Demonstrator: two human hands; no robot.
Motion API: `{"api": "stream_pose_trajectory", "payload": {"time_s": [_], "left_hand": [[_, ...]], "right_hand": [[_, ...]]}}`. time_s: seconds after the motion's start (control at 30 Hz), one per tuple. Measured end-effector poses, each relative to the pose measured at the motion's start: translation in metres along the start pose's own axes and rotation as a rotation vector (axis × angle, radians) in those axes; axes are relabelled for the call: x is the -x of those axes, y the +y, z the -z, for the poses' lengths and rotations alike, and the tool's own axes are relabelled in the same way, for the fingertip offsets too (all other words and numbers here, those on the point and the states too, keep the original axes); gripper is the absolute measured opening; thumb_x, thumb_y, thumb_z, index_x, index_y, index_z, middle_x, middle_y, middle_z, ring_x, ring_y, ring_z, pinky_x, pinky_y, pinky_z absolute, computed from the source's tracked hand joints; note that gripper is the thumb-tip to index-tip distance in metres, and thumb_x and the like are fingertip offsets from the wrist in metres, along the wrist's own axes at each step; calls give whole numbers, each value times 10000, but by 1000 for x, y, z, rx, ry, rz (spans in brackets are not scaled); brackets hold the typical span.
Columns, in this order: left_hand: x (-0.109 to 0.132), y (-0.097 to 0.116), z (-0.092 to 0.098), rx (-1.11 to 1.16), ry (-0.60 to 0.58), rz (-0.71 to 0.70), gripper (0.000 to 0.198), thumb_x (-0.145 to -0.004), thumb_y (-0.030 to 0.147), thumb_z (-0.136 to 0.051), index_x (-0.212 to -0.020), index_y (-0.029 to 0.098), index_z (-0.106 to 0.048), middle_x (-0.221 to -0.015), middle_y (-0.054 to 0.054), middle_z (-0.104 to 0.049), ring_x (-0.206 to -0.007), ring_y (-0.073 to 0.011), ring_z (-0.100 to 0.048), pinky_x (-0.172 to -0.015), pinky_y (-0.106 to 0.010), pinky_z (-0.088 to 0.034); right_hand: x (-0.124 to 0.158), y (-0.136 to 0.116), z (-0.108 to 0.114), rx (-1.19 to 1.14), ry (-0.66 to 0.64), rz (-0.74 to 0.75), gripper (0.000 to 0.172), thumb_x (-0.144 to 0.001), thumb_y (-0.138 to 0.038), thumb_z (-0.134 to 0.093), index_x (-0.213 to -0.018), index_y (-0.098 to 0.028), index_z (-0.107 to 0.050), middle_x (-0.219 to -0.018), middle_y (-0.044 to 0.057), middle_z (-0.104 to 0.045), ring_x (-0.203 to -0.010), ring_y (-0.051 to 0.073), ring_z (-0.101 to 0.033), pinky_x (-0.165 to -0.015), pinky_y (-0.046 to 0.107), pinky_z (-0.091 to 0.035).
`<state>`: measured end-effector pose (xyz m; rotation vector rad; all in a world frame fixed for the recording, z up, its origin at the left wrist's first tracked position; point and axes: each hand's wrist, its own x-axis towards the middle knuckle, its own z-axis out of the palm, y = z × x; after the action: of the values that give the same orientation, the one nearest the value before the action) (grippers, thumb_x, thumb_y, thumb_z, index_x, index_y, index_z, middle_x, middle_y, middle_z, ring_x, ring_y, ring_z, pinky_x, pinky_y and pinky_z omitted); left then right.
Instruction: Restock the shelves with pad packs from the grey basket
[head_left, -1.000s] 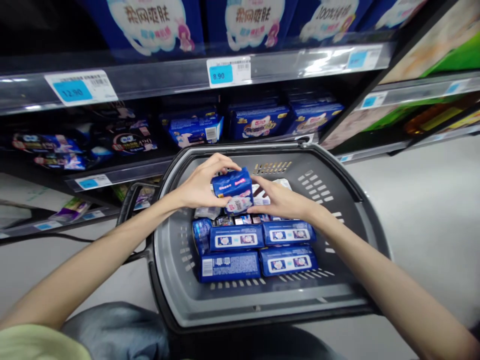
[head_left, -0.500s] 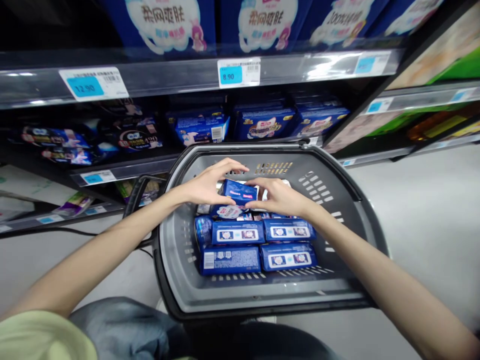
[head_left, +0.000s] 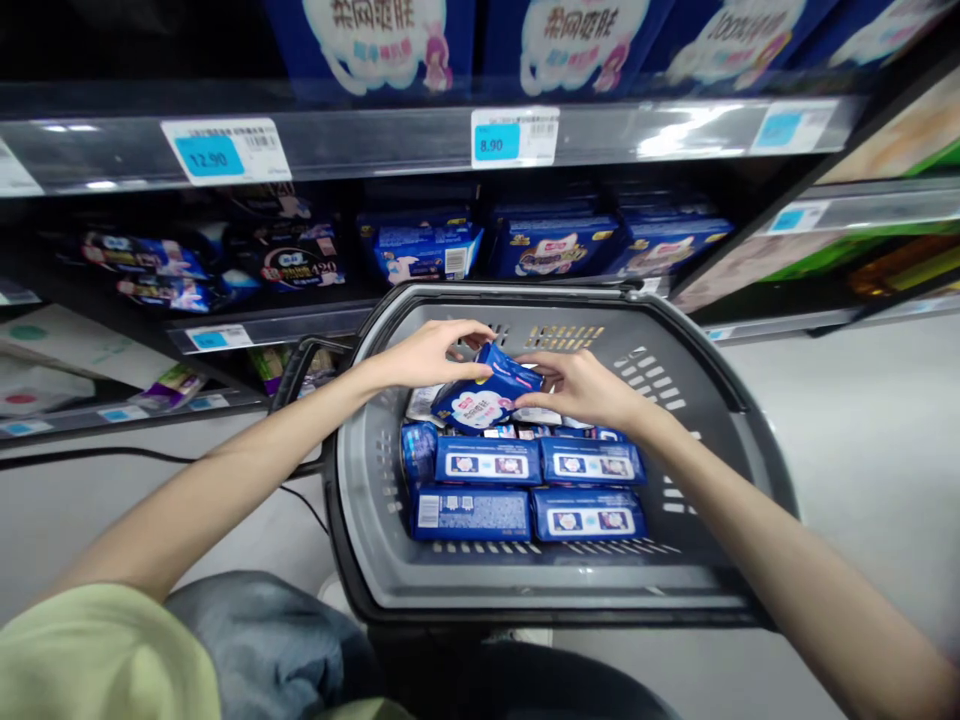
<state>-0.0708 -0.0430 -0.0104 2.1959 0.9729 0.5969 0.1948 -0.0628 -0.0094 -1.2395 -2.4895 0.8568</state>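
Between my two hands is a blue pack of sanitary pads (head_left: 480, 403), tilted, with a white cloud label on its front. My left hand (head_left: 442, 355) grips its upper left, thumb along the top edge. From the other side, my right hand (head_left: 581, 388) pinches its right end. Under and around it is the grey shopping basket (head_left: 592, 585). Several blue packs (head_left: 472, 513) lie in rows inside, nearer to me than the held one. Some white packs (head_left: 426, 402) show partly behind the held pack; its underside is hidden.
Beyond the basket stands a store shelf (head_left: 375, 150) with price tags and several blue packs (head_left: 555, 243). The basket's black handle (head_left: 296, 375) sticks out at the left. A black cable (head_left: 112, 455) runs across at the left. Pale floor (head_left: 862, 420) shows at the right.
The held pack has been raised and tipped, so more of its cloud-labelled front shows. Both hands have moved with it. The whole view has shifted slightly.
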Motion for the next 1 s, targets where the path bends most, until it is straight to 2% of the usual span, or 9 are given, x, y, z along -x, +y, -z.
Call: {"api": "stream_pose_trajectory", "payload": {"time_s": [0.2, 0.3, 0.5, 0.63, 0.9, 1.0], "left_hand": [[1, 3, 2, -40, 11, -37, 460, -812, 349, -731, -1217, 177, -596, -1153, -83, -705, -1048, -205, -666, -900, -335, -519], [0, 0, 3, -45, 28, -51, 438, -807, 330, -741, -1191, 177, -598, -1120, -75, -711, -1025, -205, -673, -905, -340, -511], [0, -1, 2, -25, 33, -84, 442, -787, 311, -769, -1168, 164, -601, -1088, -74, -716, -990, -194, -684, -894, -323, -510], [0, 0, 2, -29, 25, -87, 423, -794, 318, -756, -1168, 180, -612, -1070, -58, -716, -937, -180, -669, -855, -319, -510], [-1, -2, -1, -59, -3, -54, 397, -851, 385, -708, -1167, 165, -614, -1050, -59, -703, -881, -170, -653, -799, -296, -487], [-1, -4, -2, -64, -10, -49, 417, -874, 418, -681, -1195, 164, -600, -1088, -76, -699, -902, -179, -660, -801, -295, -488]], "right_hand": [[0, -4, -1, 34, -22, -14, 588, -835, -598, -693, -1287, -224, -649, -1070, 45, -782, -874, 271, -742, -797, 347, -552], [0, -3, -2, 50, -32, 3, 582, -865, -603, -654, -1314, -235, -625, -1121, 51, -766, -833, 256, -737, -794, 348, -544], [0, -6, -10, 134, -79, -49, 724, -866, -683, -598, -1381, -176, -565, -1003, 104, -778, -856, 305, -739, -727, 341, -517], [0, -6, -14, 186, -93, -53, 774, -867, -717, -563, -1393, -148, -538, -991, 124, -772, -883, 326, -733, -698, 334, -496], [-2, -7, -14, 151, -89, -66, 595, -905, -665, -554, -1242, -180, -624, -867, 79, -759, -798, 292, -719, -669, 314, -454], [-2, -9, -12, 109, -99, -71, 522, -915, -630, -568, -1197, -198, -647, -888, 63, -759, -794, 277, -714, -695, 316, -458]]}}
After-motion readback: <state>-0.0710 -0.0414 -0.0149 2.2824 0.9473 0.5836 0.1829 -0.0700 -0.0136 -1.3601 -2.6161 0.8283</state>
